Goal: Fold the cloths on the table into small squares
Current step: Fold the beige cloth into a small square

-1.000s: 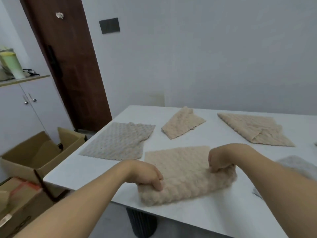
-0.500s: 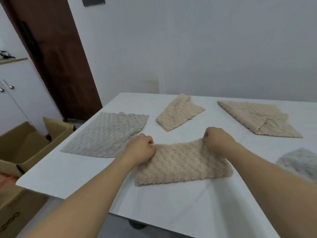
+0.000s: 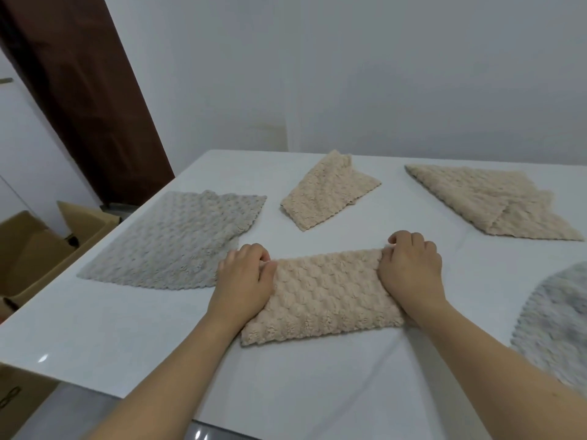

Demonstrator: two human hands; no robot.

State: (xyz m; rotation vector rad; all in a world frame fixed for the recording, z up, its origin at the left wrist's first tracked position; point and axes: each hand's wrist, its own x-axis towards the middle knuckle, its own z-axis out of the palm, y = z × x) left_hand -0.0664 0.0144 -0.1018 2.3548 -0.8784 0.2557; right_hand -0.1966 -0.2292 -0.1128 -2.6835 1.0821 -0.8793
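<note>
A beige fluffy cloth [image 3: 324, 293] lies folded in half as a long rectangle on the white table [image 3: 127, 328], right in front of me. My left hand [image 3: 244, 281] pinches its far left corner, fingers curled. My right hand [image 3: 411, 268] pinches the far right corner the same way. Around it lie a flat grey cloth [image 3: 171, 242] at the left, a small folded beige cloth [image 3: 327, 195] behind, a larger beige cloth [image 3: 486, 198] at the back right, and a grey cloth [image 3: 559, 325] at the right edge.
Open cardboard boxes [image 3: 35, 246] stand on the floor left of the table. A dark brown door [image 3: 79, 90] and a white wall are behind. The table's left edge runs diagonally close to the grey cloth.
Both hands carried the cloth's near edge away from me and laid it over the far edge, folding it in half. The camera tilted downward and closer.
</note>
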